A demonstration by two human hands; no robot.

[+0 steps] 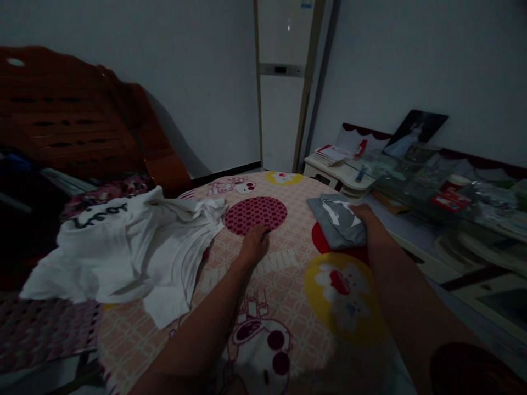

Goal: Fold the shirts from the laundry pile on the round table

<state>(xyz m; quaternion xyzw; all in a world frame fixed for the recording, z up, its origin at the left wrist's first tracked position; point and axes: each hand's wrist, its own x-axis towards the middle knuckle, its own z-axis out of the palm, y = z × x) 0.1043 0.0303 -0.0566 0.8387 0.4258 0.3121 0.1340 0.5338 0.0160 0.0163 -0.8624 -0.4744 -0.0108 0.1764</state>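
Observation:
My right hand (364, 216) rests on a folded grey garment (337, 219) at the right edge of the bed, its fingers closed over the cloth. My left hand (255, 244) lies on the patterned bedsheet (288, 285), fingers curled loosely down beside a dark red dotted circle, holding nothing. A crumpled white T-shirt (123, 247) with dark lettering lies spread to the left of that hand, a short way from it.
A low bedside table (341, 173) with papers and small items stands at the right, beside a cluttered glass-topped surface (432, 186). A wooden headboard (74, 120) rises at the left. A tall white cabinet (284, 82) stands in the corner.

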